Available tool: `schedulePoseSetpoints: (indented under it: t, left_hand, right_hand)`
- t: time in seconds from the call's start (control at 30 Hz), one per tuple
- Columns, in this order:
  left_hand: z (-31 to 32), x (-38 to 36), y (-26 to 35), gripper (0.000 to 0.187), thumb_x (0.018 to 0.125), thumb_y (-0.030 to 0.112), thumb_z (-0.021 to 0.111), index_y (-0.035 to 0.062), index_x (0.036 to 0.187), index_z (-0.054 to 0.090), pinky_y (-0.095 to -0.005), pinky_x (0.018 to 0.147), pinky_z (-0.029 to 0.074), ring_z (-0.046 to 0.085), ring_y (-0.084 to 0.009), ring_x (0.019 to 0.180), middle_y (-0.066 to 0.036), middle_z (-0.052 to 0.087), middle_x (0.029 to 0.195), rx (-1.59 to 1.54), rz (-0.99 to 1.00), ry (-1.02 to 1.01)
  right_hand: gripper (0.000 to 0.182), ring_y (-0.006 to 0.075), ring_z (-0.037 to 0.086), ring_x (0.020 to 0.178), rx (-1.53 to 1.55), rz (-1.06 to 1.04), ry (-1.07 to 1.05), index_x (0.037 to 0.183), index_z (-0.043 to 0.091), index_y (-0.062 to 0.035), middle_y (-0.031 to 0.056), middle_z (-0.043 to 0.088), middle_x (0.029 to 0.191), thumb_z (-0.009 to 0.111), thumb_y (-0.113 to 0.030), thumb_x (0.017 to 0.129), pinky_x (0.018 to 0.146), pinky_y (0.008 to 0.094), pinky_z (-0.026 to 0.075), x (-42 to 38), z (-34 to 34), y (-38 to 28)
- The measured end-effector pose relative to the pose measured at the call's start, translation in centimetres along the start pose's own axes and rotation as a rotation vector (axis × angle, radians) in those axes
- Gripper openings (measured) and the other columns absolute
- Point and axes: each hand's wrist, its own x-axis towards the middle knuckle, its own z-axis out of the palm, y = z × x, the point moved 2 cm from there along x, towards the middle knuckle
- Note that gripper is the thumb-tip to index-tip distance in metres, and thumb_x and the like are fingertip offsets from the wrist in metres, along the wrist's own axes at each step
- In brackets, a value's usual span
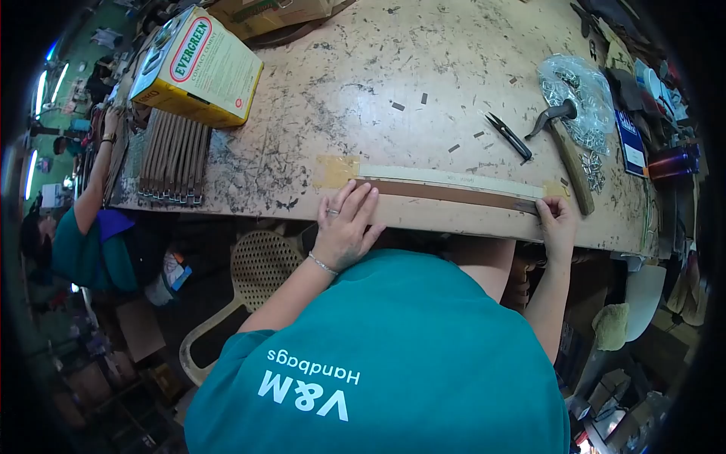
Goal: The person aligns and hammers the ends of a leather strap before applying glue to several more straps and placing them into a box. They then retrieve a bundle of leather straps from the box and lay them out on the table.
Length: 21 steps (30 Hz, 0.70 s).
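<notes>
Worktable: a pale, scuffed top (302,91) with dark marks, its near edge running in front of the person; clock directions below are taken from the middle of the brown strip.
Left hand: palm down at 9 o'clock, fingers slightly spread, fingertips on the strip's left end, thumb held apart; a ring and a bracelet show (348,227).
Right hand: at 3 o'clock, thumb and forefinger pinching the strip's dark right end (539,204).
Brown strip: flat along the near edge between the hands (446,194).
Pale strip: just beyond the brown one, running alongside it, yellow tape at both ends (454,178).
Snips: black, at 1 o'clock, lying slantwise (510,139).
Scraps: small dark bits, around 12 o'clock (398,107).
Hammer: between 2 and 3 o'clock, wooden handle toward the near edge (572,163).
Plastic bag: clear, crumpled, between 1 and 2 o'clock, shiny metal pieces inside (586,91); more metal pieces lie below it (592,172).
Tin: at 10 o'clock, upright, labelled EVERGREEN contact cement; its contents cannot be seen (200,72).
Straps: a brown row with metal buckles, between 9 and 10 o'clock (174,155).
Cardboard box: at 11 o'clock, cut off by the view, inside hidden (265,15).
Co-worker: at 9 o'clock, teal top, arm reaching up the table's side (87,227).
</notes>
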Motion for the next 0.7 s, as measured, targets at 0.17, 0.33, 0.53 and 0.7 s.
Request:
schedulePoseSetpoints:
  t: [0.17, 0.33, 0.53, 0.7]
  left_hand:
    - [-0.26, 0.24, 0.09, 0.054, 0.08, 0.039, 0.051, 0.0113, 0.125, 0.041, -0.0528, 0.096, 0.016, 0.031, -0.0208, 0.123, -0.005, 0.037, 0.128, -0.003, 0.018, -0.024]
    - [-0.25, 0.47, 0.1, 0.054, 0.08, 0.04, 0.051, 0.012, 0.125, 0.042, -0.0537, 0.095, 0.016, 0.031, -0.0206, 0.123, -0.003, 0.036, 0.129, -0.029, -0.002, -0.028]
    - [-0.07, 0.5, -0.07, 0.054, 0.079, 0.04, 0.052, 0.0125, 0.125, 0.042, -0.0536, 0.095, 0.016, 0.031, -0.0195, 0.124, -0.001, 0.036, 0.13, -0.044, 0.007, -0.021]
    - [-0.32, 0.58, 0.11, 0.054, 0.078, 0.038, 0.053, 0.0124, 0.125, 0.042, -0.053, 0.095, 0.017, 0.031, -0.0193, 0.124, -0.001, 0.037, 0.13, -0.063, -0.004, 0.0]
  right_hand:
    - [0.008, 0.0037, 0.047, 0.061, 0.084, 0.046, 0.022, 0.079, 0.056, -0.0024, -0.002, 0.054, 0.07, 0.061, -0.008, 0.079, 0.055, 0.0176, 0.039, 0.0, -0.15, -0.44]
    - [0.008, 0.0039, 0.047, 0.062, 0.04, -0.013, 0.032, 0.08, 0.056, -0.0021, -0.0016, 0.054, 0.071, 0.061, -0.008, 0.079, 0.056, 0.0173, 0.039, 0.06, -0.11, -0.44]
    - [0.009, 0.004, 0.047, 0.062, 0.024, 0.016, 0.046, 0.08, 0.056, -0.0016, -0.0011, 0.054, 0.071, 0.061, -0.009, 0.079, 0.057, 0.0172, 0.039, 0.08, -0.26, -0.2]
    - [0.011, 0.0043, 0.047, 0.062, 0.002, -0.02, 0.068, 0.081, 0.056, -0.0012, -0.0012, 0.054, 0.071, 0.062, -0.01, 0.079, 0.057, 0.0177, 0.04, 0.22, -0.06, -0.06]
